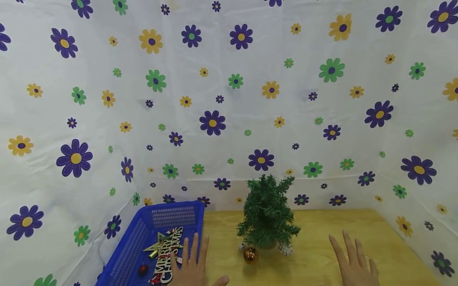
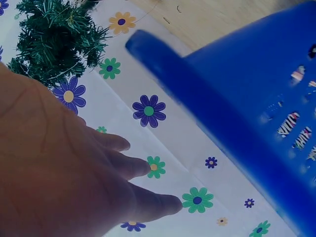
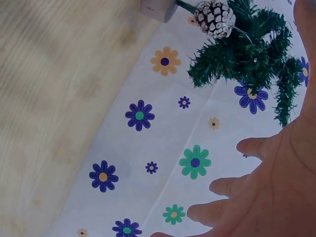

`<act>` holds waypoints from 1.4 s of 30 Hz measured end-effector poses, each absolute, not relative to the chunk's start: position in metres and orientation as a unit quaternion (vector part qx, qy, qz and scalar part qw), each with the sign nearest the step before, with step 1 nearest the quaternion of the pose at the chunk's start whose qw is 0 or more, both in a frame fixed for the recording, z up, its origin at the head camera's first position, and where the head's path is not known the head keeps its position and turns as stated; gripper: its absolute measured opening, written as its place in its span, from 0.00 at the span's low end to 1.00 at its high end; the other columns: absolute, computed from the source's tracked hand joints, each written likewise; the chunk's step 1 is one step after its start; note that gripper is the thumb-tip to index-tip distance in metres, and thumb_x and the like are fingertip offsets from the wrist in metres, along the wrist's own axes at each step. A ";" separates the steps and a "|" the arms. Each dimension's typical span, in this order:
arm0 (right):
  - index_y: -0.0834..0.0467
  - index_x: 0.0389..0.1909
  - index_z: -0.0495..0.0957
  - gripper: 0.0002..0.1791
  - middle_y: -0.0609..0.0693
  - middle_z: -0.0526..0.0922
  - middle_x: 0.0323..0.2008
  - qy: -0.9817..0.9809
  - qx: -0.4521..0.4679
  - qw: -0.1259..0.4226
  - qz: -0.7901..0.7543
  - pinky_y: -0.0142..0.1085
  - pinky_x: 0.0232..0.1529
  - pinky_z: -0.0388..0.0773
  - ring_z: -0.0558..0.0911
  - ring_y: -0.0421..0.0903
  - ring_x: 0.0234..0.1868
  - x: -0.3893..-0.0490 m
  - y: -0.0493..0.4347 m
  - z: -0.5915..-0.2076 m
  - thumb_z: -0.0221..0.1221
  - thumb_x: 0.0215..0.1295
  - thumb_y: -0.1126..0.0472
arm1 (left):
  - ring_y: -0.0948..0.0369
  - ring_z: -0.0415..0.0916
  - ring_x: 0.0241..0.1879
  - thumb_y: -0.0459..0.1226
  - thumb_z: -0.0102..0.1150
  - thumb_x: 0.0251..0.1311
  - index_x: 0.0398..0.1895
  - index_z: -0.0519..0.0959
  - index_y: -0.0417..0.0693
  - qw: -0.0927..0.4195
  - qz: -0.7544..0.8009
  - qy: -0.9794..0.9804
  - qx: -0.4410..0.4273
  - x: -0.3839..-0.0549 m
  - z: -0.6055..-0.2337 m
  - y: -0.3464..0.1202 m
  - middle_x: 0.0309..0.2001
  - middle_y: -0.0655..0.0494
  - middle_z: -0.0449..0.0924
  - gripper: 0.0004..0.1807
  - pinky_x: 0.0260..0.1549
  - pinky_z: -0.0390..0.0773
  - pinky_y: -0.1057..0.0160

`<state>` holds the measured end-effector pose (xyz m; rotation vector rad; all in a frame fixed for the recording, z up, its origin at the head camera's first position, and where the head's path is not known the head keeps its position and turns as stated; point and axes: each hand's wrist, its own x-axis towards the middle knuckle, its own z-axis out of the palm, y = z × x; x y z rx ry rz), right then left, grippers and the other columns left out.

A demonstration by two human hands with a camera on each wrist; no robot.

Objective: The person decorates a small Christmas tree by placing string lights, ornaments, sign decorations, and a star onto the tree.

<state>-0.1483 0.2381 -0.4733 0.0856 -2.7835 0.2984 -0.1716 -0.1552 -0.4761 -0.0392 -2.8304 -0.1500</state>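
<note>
A small artificial Christmas tree [image 1: 266,214] stands on the wooden table. At its foot are a shiny copper-coloured ball [image 1: 251,255] and a white-tipped pine cone [image 1: 286,249]. My left hand [image 1: 193,264] has its fingers spread near the right side of a blue plastic basket [image 1: 123,238] and holds nothing. To the right of the tree my right hand [image 1: 354,262] is held with straight, spread fingers, touching nothing. In the right wrist view the pine cone [image 3: 216,19] hangs by the tree's light-coloured base [image 3: 159,9].
Inside the basket lie a "Merry Christmas" sign [image 1: 168,256], a gold star [image 1: 160,242] and a small dark red ball [image 1: 143,270]. A white cloth [image 1: 229,151] printed with flowers encloses the wooden table [image 1: 322,230] at the back and sides.
</note>
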 end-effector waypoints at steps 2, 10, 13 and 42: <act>0.39 0.73 0.34 0.65 0.55 0.33 0.75 -0.980 0.027 0.163 0.112 0.79 0.49 0.49 0.51 0.71 0.67 -0.150 0.236 -0.477 0.52 0.37 0.17 | 0.42 0.45 0.72 0.84 0.31 0.34 0.73 0.46 0.65 0.147 -0.056 -0.987 -0.013 -0.170 -0.476 -0.158 0.74 0.50 0.48 0.61 0.58 0.39 0.24; 0.38 0.73 0.37 0.61 0.58 0.47 0.72 -0.982 0.017 0.149 0.119 0.79 0.49 0.48 0.56 0.70 0.64 -0.153 0.230 -0.490 0.52 0.40 0.18 | 0.41 0.52 0.69 0.84 0.31 0.33 0.72 0.53 0.65 0.158 -0.046 -0.986 0.000 -0.163 -0.482 -0.168 0.72 0.49 0.54 0.60 0.58 0.42 0.25; 0.37 0.73 0.37 0.61 0.58 0.46 0.72 -0.982 0.017 0.147 0.120 0.79 0.48 0.48 0.55 0.70 0.65 -0.153 0.229 -0.493 0.53 0.41 0.19 | 0.42 0.56 0.68 0.84 0.30 0.32 0.70 0.57 0.64 0.186 -0.036 -0.982 0.001 -0.162 -0.493 -0.172 0.69 0.49 0.60 0.60 0.57 0.47 0.25; 0.42 0.73 0.37 0.54 0.63 0.47 0.71 -0.979 0.032 0.148 0.136 0.81 0.46 0.47 0.55 0.76 0.62 -0.154 0.229 -0.521 0.51 0.51 0.25 | 0.27 0.46 0.65 0.73 0.29 0.55 0.72 0.52 0.43 -0.015 -0.088 -0.994 0.063 -0.193 -0.410 -0.323 0.67 0.28 0.54 0.53 0.55 0.40 0.22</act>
